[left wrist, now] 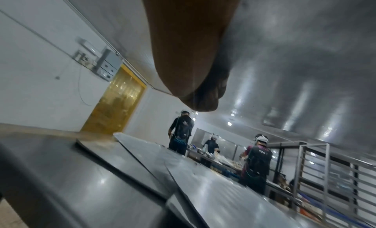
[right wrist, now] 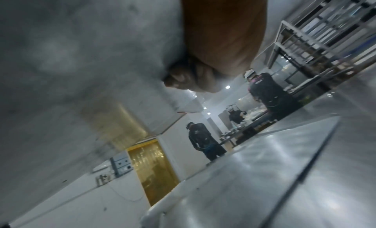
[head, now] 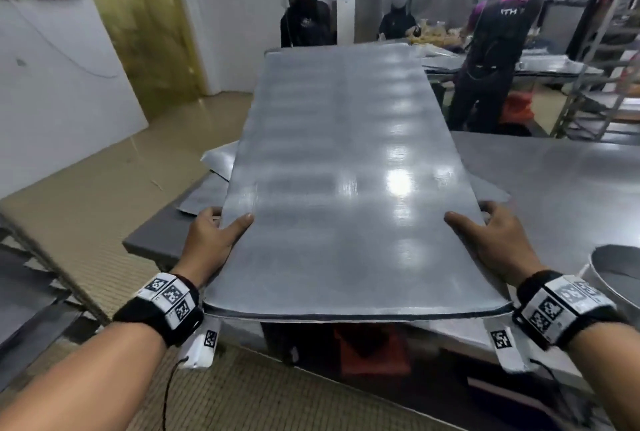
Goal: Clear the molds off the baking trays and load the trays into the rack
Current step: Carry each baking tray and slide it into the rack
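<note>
Tray point(head: 332, 167) being held flat and lifted clear above the bench point(head: 554, 174), long axis running away from the body, near edge overhanging the bench front. Gripping its left edge: left hand point(head: 211, 240), thumb lying on top, fingers point(left wrist: 205, 93) curling underneath. Gripping its right edge: right hand point(head: 495, 243), thumb on top, fingers point(right wrist: 189, 78) curled beneath. Lying under the tray on the bench, more trays point(head: 221, 160), fanned out and overlapping, corners sticking out at left and right. Sitting at the bench's right edge, a round pan point(head: 616, 278), partly cut off. Standing beyond the bench at far right, a metal rack point(head: 595, 59) with rails. Working at a far counter, three people point(head: 491, 39) in dark clothes. Hanging at back left, a yellow strip curtain point(head: 138, 25).
</note>
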The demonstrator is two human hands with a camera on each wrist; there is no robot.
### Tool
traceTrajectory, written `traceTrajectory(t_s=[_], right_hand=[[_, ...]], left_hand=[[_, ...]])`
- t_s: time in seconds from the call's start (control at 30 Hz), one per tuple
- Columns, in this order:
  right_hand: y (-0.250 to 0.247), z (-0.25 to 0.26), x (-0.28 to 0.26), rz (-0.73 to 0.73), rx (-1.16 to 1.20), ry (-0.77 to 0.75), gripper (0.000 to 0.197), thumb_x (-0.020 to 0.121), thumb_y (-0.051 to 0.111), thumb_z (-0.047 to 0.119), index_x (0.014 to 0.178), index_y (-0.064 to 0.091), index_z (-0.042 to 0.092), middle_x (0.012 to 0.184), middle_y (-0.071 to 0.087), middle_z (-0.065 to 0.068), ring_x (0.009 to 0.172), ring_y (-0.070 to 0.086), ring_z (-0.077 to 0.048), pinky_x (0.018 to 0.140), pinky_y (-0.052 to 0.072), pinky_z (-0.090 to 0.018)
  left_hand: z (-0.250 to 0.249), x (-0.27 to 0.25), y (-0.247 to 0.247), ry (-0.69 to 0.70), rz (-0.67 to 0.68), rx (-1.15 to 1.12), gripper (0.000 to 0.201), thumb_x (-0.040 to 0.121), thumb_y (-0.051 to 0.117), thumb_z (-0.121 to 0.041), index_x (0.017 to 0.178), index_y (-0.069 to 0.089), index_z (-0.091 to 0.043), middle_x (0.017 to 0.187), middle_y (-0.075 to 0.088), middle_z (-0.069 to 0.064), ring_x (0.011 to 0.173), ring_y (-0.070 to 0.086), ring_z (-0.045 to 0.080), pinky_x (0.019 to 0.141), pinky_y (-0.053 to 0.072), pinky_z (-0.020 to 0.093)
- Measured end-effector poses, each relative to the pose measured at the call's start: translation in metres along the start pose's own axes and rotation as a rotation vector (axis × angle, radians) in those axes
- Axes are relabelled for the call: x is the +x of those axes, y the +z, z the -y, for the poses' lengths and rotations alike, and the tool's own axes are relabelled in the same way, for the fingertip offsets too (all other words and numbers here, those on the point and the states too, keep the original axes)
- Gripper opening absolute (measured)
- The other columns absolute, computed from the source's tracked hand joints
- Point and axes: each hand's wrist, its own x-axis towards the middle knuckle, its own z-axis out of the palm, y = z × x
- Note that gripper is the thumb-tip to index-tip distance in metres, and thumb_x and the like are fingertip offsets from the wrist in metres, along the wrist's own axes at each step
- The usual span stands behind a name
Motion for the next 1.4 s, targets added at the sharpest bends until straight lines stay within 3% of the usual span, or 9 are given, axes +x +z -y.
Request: traceTrajectory(t_s=[0.23, 0.37, 0.57, 0.67, 0.73, 0.83, 1.03, 1.27, 1.4], right_hand=[[0.105, 0.081, 0.056, 0.111, 0.138, -0.162, 0.03, 0.089, 0.073, 0.034, 0.109, 0.06, 0.015, 0.091, 0.071, 0.0, 0.079, 0.068, -0.013, 0.072, 0.05, -0.031], [0.168, 0.114, 0.084, 0.214, 0.203, -0.233, 0.032, 0.092, 0.069, 0.034, 0.116, 0.061, 0.015, 0.095, 0.074, -0.006, 0.083, 0.071, -0.022, 0.076, 0.055, -0.037], [0.257, 0.166, 0.112, 0.421, 0.281, -0.328, 0.017, 0.092, 0.067, 0.036, 0.102, 0.06, 0.024, 0.09, 0.074, -0.008, 0.081, 0.071, -0.029, 0.075, 0.056, -0.043], [0.297, 0.192, 0.115, 0.555, 0.303, -0.36, 0.017, 0.094, 0.066, 0.035, 0.104, 0.06, 0.024, 0.083, 0.074, -0.006, 0.078, 0.072, -0.028, 0.07, 0.055, -0.038], [0.319, 0.211, 0.115, 0.629, 0.31, -0.39, 0.019, 0.094, 0.065, 0.039, 0.105, 0.059, 0.025, 0.08, 0.074, -0.002, 0.071, 0.071, -0.02, 0.067, 0.056, -0.033], [0.342, 0.237, 0.108, 0.742, 0.321, -0.431, 0.01, 0.097, 0.062, 0.028, 0.101, 0.06, 0.019, 0.075, 0.072, -0.005, 0.055, 0.065, -0.013, 0.049, 0.045, -0.014], [0.394, 0.255, 0.101, 0.992, 0.324, -0.443, 0.039, 0.081, 0.067, 0.054, 0.099, 0.064, 0.02, 0.075, 0.073, -0.004, 0.066, 0.068, -0.025, 0.065, 0.048, -0.034], [0.415, 0.26, 0.067, 1.269, 0.314, -0.38, 0.02, 0.097, 0.064, 0.025, 0.097, 0.063, 0.005, 0.061, 0.064, -0.004, 0.045, 0.054, -0.01, 0.042, 0.038, -0.019], [0.434, 0.252, 0.05, 1.333, 0.311, -0.315, 0.023, 0.096, 0.066, 0.022, 0.093, 0.06, 0.0, 0.069, 0.066, -0.013, 0.065, 0.059, -0.024, 0.058, 0.042, -0.031]], left_hand=[[0.008, 0.036, -0.114, 0.036, -0.261, 0.016, 0.024, 0.087, 0.077, -0.032, 0.095, 0.059, -0.019, 0.089, 0.074, -0.001, 0.073, 0.071, 0.008, 0.066, 0.056, 0.031], [0.014, 0.032, -0.181, -0.005, -0.416, 0.08, 0.03, 0.086, 0.074, -0.044, 0.096, 0.059, -0.02, 0.086, 0.075, 0.001, 0.073, 0.073, 0.014, 0.069, 0.059, 0.04], [0.012, -0.008, -0.241, -0.107, -0.628, 0.128, 0.022, 0.095, 0.067, -0.029, 0.103, 0.06, -0.01, 0.091, 0.072, 0.001, 0.081, 0.07, 0.015, 0.067, 0.053, 0.03], [0.021, -0.036, -0.267, -0.147, -0.735, 0.109, 0.038, 0.083, 0.073, -0.047, 0.098, 0.063, -0.014, 0.092, 0.076, 0.004, 0.086, 0.074, 0.025, 0.08, 0.059, 0.046], [0.026, -0.056, -0.279, -0.172, -0.818, 0.124, 0.049, 0.073, 0.072, -0.057, 0.095, 0.063, -0.015, 0.091, 0.077, 0.004, 0.086, 0.074, 0.026, 0.082, 0.059, 0.051], [0.021, -0.086, -0.281, -0.21, -0.927, 0.175, 0.031, 0.088, 0.073, -0.04, 0.098, 0.063, -0.012, 0.097, 0.074, 0.006, 0.088, 0.07, 0.025, 0.077, 0.055, 0.036], [0.02, -0.154, -0.28, -0.371, -1.065, 0.22, 0.027, 0.093, 0.069, -0.036, 0.101, 0.062, -0.011, 0.097, 0.071, 0.007, 0.091, 0.068, 0.028, 0.089, 0.055, 0.043], [0.019, -0.212, -0.262, -0.549, -1.164, 0.279, 0.024, 0.093, 0.069, -0.034, 0.084, 0.057, -0.016, 0.08, 0.065, 0.004, 0.07, 0.061, 0.02, 0.058, 0.042, 0.026], [0.03, -0.239, -0.262, -0.631, -1.148, 0.278, 0.03, 0.092, 0.07, -0.037, 0.09, 0.064, -0.008, 0.083, 0.072, 0.01, 0.071, 0.069, 0.026, 0.058, 0.048, 0.027]])
